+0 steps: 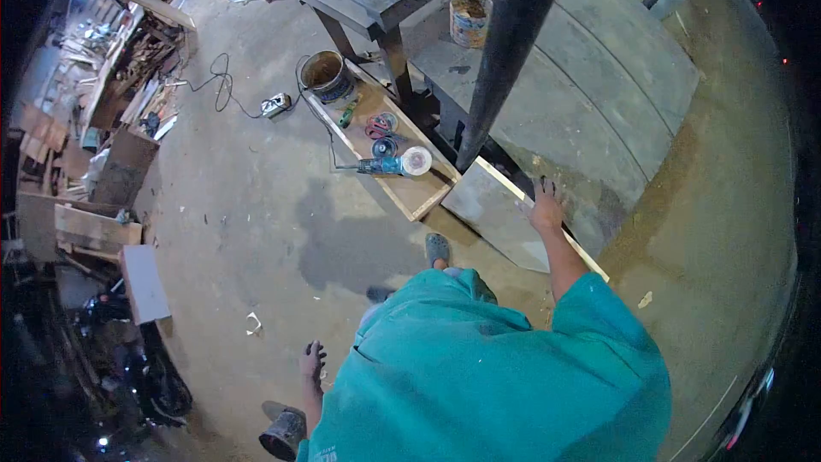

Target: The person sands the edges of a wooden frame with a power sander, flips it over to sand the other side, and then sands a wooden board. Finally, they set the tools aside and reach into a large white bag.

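Note:
My right hand (546, 205) is at the pale wooden edge strip of a grey panel (487, 201), its fingers stretched out and apart over the strip. The panel leans or lies beside a larger grey sheet (590, 111). My left hand (314, 362) hangs low by my side, empty, with fingers loosely apart. Below it on the floor stands a dark bucket (284, 436). In front of me, a shallow wooden tray (389, 192) holds a blue angle grinder (385, 164) with a pale round disc, a roll of tape (380, 126) and a green-handled tool (348, 113).
A dirty bucket (327, 75) stands at the tray's far end, near a small power box (275, 105) with a cable. A dark post (513, 43) rises close by the panel. Behind it are a heavy table (385, 0) and a paint bucket (469, 21). Scrap wood (94, 227) piles up at left.

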Action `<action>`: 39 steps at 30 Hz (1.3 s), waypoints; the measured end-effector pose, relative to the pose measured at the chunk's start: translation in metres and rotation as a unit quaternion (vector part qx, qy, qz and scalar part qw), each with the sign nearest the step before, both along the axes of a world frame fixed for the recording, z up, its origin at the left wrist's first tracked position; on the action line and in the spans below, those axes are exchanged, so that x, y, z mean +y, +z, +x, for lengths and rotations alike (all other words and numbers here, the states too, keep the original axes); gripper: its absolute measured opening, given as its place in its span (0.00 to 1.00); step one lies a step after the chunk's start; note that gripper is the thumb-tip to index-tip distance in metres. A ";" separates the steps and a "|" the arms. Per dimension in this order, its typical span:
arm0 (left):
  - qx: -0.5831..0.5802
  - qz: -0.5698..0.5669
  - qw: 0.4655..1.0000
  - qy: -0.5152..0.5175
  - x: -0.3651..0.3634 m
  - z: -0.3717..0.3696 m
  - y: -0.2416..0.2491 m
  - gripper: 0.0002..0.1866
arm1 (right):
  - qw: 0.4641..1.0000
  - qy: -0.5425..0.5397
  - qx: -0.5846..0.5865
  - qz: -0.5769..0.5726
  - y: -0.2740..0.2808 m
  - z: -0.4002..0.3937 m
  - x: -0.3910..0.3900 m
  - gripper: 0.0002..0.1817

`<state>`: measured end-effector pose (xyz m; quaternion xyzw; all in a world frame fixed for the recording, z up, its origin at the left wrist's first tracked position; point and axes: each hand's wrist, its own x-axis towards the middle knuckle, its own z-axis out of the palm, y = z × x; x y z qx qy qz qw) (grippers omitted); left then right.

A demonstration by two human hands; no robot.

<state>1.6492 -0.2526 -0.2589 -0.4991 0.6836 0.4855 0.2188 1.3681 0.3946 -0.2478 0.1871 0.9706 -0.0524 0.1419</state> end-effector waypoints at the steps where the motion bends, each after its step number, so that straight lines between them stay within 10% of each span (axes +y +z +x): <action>1: 0.007 0.005 1.000 -0.013 0.001 -0.007 -0.001 0.20 | 1.000 0.009 0.024 -0.010 -0.004 0.002 0.002 0.44; 12: -0.004 -0.035 0.992 -0.121 0.047 -0.081 0.022 0.20 | 0.994 -0.015 -0.089 -0.062 -0.013 0.061 0.052 0.19; 28: 0.009 -0.014 0.984 -0.178 0.031 -0.108 0.010 0.21 | 0.993 0.019 -0.057 -0.101 -0.011 0.079 0.073 0.18; 39: 0.011 -0.009 0.986 -0.168 0.034 -0.108 -0.003 0.20 | 0.989 -0.003 0.066 0.130 0.002 0.073 0.073 0.27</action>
